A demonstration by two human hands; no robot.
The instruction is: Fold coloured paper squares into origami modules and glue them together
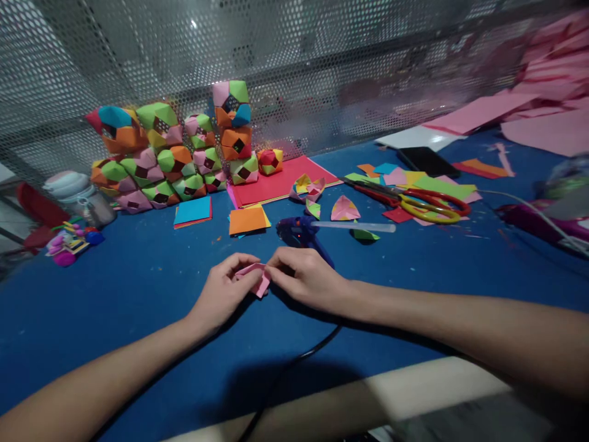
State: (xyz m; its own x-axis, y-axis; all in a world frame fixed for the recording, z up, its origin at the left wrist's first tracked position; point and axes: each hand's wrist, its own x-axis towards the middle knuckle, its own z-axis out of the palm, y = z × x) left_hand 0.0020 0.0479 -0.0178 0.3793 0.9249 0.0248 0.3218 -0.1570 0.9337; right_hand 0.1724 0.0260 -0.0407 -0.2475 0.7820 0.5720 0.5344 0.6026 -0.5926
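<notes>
Between my two hands is a small folded piece of pink paper, held just above the blue table. My left hand pinches it with the thumb on its near face and the fingers behind. At its right edge, my right hand is closed, thumb and forefinger pressed on the paper. Just beyond my right hand lies a dark blue glue gun, a clear glue stick jutting from it to the right. Past it are folded paper pieces, among them a pink one.
Folded paper blocks stand stacked against the mesh panel. Blue and orange paper squares lie in front. Scissors, paper scraps, a phone and pink sheets are at right. A black cord crosses the table's near edge.
</notes>
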